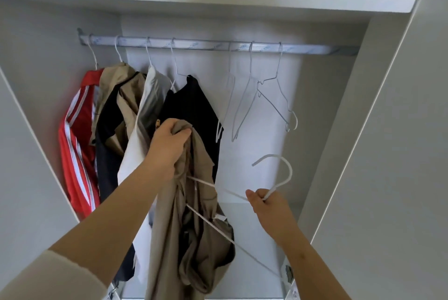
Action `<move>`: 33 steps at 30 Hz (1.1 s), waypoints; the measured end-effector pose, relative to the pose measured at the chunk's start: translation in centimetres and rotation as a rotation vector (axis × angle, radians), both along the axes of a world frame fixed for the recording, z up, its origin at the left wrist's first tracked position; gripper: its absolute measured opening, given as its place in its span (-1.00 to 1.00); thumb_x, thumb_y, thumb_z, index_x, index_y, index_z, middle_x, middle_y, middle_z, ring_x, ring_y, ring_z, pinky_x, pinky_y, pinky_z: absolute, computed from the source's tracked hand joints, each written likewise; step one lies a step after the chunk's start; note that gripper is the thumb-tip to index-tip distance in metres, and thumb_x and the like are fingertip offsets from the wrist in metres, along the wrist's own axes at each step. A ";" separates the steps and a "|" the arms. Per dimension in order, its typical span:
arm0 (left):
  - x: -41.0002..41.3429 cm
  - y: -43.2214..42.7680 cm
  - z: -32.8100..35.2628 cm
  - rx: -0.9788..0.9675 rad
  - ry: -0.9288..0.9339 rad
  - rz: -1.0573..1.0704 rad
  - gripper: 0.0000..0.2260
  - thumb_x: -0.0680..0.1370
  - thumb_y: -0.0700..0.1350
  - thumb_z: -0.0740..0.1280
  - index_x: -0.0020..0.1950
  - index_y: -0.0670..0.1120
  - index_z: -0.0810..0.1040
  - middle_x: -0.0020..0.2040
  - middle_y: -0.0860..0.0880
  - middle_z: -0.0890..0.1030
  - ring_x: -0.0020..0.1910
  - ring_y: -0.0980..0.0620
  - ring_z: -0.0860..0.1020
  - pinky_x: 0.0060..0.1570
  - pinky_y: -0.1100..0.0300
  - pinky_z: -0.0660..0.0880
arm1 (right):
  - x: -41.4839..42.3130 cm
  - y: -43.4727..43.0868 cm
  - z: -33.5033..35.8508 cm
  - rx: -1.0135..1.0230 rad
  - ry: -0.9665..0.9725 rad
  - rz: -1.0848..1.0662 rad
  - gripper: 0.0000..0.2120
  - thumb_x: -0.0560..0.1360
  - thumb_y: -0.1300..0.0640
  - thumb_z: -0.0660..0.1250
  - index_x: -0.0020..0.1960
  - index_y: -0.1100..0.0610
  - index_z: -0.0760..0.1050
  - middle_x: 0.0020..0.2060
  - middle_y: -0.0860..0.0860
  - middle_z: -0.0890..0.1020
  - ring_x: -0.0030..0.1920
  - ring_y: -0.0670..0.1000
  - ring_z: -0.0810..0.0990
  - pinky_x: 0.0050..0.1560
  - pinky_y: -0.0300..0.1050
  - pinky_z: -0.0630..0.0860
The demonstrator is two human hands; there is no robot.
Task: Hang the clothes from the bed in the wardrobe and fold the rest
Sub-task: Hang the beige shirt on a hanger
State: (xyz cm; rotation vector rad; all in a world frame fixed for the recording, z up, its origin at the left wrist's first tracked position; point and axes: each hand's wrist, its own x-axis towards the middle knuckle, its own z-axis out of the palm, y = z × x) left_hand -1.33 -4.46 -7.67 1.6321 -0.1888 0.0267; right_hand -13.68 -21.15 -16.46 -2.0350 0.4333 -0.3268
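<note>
Left grip [169, 144] bunches beige garment [191, 239] | right grip [266, 202] pinches hanger [278, 171]

Khaki garment [194, 239] cut off by bottom edge; white hanger [278, 178] partly hidden inside it.

Home bedroom – white wardrobe [363, 130], rail [206, 45] – hung clothes [191, 103].
</note>
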 end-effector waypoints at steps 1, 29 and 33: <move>-0.7 -0.6 0.1 -0.060 0.060 -0.068 -0.83 0.58 -0.21 0.23 -0.17 0.01 0.48 -0.20 -0.08 0.53 -0.19 -0.03 0.52 -0.11 0.10 0.48 | 0.2 0.2 -0.2 0.034 -0.003 -0.044 -0.55 0.57 0.07 0.21 -0.43 0.10 0.13 -0.58 -0.07 0.20 -0.57 -0.13 0.14 -0.51 -0.36 0.18; -3.4 -0.2 -0.5 0.868 -1.059 -0.177 -0.78 0.52 -0.11 0.35 0.15 -0.08 0.61 -0.22 -0.10 0.58 -0.25 -0.07 0.56 -0.28 0.10 0.44 | -1.6 0.8 2.8 -0.036 -0.572 -0.494 -0.79 0.41 0.17 0.43 -0.05 0.00 0.44 -0.13 -0.22 0.44 0.00 -0.04 0.41 0.11 -0.11 0.33; -2.8 1.1 0.6 0.728 -0.983 -0.052 -0.74 0.53 -0.15 0.35 0.21 -0.07 0.58 -0.22 -0.08 0.53 -0.24 -0.03 0.52 -0.22 0.09 0.47 | -1.8 1.3 0.4 0.083 -0.464 -0.524 -0.74 0.42 0.24 0.39 -0.25 -0.03 0.36 -0.25 -0.10 0.47 -0.17 0.02 0.44 -0.15 -0.23 0.36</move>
